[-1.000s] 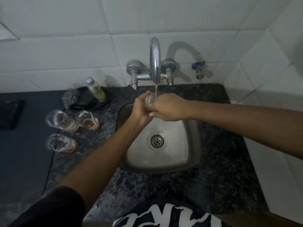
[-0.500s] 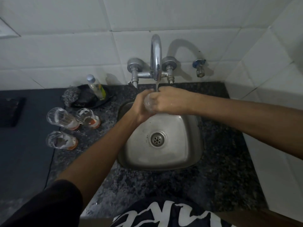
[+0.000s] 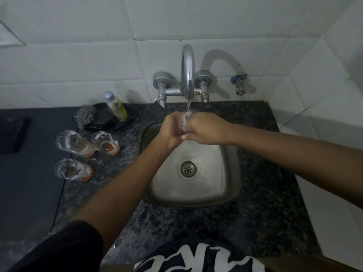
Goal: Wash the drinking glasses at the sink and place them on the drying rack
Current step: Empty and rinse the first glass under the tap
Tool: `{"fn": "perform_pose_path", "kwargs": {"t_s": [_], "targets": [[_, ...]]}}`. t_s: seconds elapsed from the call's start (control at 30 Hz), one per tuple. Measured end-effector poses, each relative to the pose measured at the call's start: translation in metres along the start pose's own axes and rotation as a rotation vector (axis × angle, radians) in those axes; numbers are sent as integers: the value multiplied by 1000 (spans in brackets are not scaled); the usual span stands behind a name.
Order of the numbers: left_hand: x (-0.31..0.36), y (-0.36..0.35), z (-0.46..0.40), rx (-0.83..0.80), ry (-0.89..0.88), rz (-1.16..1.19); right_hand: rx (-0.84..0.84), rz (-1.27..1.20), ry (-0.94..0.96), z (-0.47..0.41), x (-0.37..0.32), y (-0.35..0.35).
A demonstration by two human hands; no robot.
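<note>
A clear drinking glass (image 3: pixel 184 119) sits between both hands under the running tap (image 3: pixel 188 75), over the back of the steel sink (image 3: pixel 216 183). My left hand (image 3: pixel 170 132) grips it from the left. My right hand (image 3: pixel 204 129) wraps it from the right, and the fingers hide most of the glass. Water falls onto the glass's rim. Three soapy glasses with orange bases stand on the counter left of the sink: one at the back left (image 3: pixel 73 143), one beside it (image 3: pixel 105 143), one nearer me (image 3: pixel 72 170).
A dark dish (image 3: pixel 110 122) at the back left holds a steel scourer (image 3: pixel 85 116) and a small detergent bottle (image 3: pixel 115 106). Speckled granite counter (image 3: pixel 265 193) surrounds the sink. A white tiled wall rises behind and to the right. A blue valve (image 3: pixel 239 84) sticks out of the wall.
Both hands and the glass have stayed under the tap, shifting slightly; the right hand turned a little around the glass. The three glasses on the counter have not moved.
</note>
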State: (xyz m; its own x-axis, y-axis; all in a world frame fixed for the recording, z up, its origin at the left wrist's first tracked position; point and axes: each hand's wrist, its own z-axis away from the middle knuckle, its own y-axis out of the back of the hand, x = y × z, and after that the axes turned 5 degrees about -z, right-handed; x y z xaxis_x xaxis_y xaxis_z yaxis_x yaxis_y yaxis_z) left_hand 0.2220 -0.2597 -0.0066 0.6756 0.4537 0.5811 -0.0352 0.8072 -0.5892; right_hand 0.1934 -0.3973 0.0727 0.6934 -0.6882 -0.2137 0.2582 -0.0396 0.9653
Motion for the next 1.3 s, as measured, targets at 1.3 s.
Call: {"fn": "perform_pose_path", "kwargs": {"t_s": [1.3], "targets": [[-12,10,42,135,-560,-595,319,-1117,-677,9,-33,-55]]}}
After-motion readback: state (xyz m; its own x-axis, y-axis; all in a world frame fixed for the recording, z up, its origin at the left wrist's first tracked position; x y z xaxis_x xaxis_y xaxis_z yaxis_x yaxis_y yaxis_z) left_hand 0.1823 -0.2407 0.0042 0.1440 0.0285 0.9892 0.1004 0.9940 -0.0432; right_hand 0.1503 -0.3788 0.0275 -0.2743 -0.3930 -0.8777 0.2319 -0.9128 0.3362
